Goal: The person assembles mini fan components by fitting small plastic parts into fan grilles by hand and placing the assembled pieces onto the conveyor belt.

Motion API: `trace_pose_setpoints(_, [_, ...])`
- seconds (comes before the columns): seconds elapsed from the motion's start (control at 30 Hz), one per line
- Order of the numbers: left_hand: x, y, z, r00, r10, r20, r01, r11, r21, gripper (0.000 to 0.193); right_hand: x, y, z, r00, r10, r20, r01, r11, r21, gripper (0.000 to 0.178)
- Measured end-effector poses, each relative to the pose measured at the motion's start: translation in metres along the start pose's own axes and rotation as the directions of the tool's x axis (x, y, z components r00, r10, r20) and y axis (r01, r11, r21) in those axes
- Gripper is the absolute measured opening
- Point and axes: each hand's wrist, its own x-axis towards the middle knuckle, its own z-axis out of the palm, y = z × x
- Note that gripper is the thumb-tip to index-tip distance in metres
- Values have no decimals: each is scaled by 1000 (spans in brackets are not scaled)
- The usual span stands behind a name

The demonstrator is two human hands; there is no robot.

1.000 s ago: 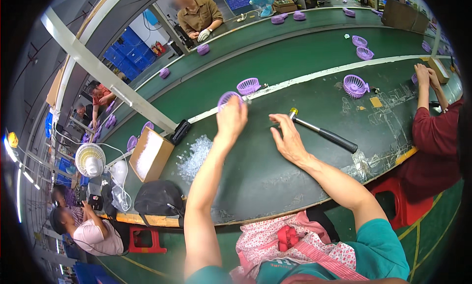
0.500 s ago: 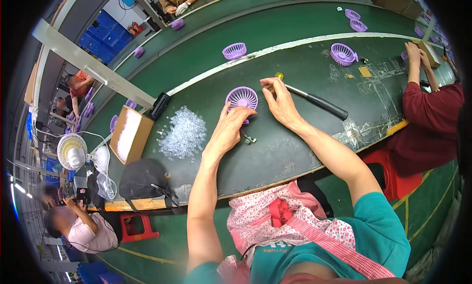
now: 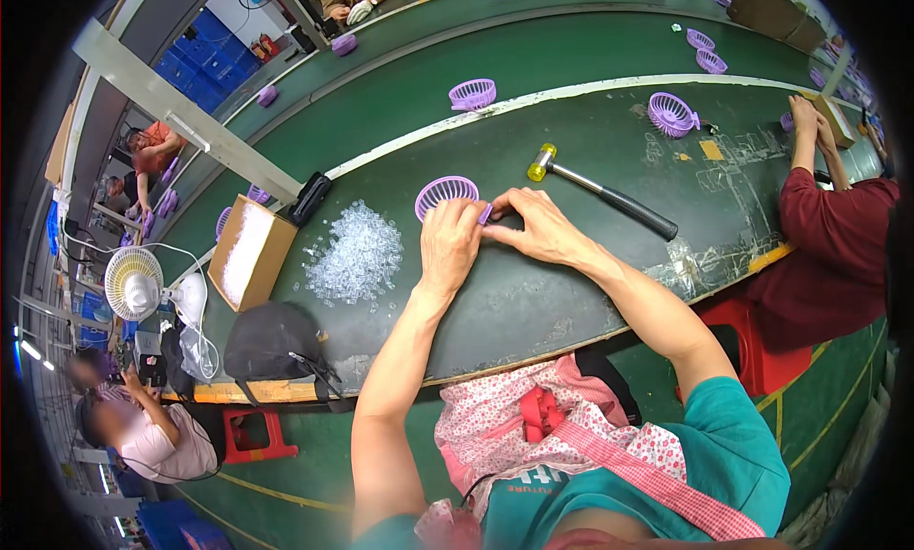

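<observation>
A round purple fan housing [image 3: 447, 190] with ribbed slots is tilted on the dark green bench in front of me. My left hand [image 3: 452, 245] grips it from the near side, fingers curled over its lower rim. My right hand [image 3: 545, 228] meets it on the right, thumb and fingertips pinched at a purple piece on the housing's side; whatever smaller part lies between them is hidden. Beyond my right hand lies a mallet [image 3: 614, 200] with a yellow head and a black grip. Left of the housing is a heap of small clear plastic pieces [image 3: 354, 255].
An open cardboard box [image 3: 271, 255] of whitish pieces stands left of the heap, near a black bag [image 3: 271, 345] and a small fan [image 3: 133, 283]. More purple housings [image 3: 672, 115] sit on the bench and the green conveyor [image 3: 562, 55]. A co-worker in maroon [image 3: 838, 217] works at right.
My right hand has come from beside the mallet head to the housing and pinches its side. The housing has tipped and shifted slightly left, with my left hand closed further over it.
</observation>
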Motion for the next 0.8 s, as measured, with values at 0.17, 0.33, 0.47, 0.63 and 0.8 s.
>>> trace_pose_setpoints(0.17, [-2,1,5,999,-36,-21,38,995,92,26,-2,1,3,1000,-26,-17,25,999,-32,19])
trace_pose_setpoints(0.33, [1,2,9,994,-91,-52,96,991,88,24,-3,-6,11,989,-134,-59,135,991,7,13])
trace_pose_setpoints(0.47, [4,3,5,989,-88,-121,91,996,19,18,-2,-9,4,994,-100,-54,101,994,29,15])
trace_pose_setpoints(0.63, [3,-4,-3,976,-109,-187,91,991,-102,18,3,-15,-7,989,-63,-137,72,995,67,27])
trace_pose_setpoints(0.8, [6,-1,-2,986,69,-151,-97,977,-190,21,8,-11,-21,938,-298,-176,284,954,-99,38])
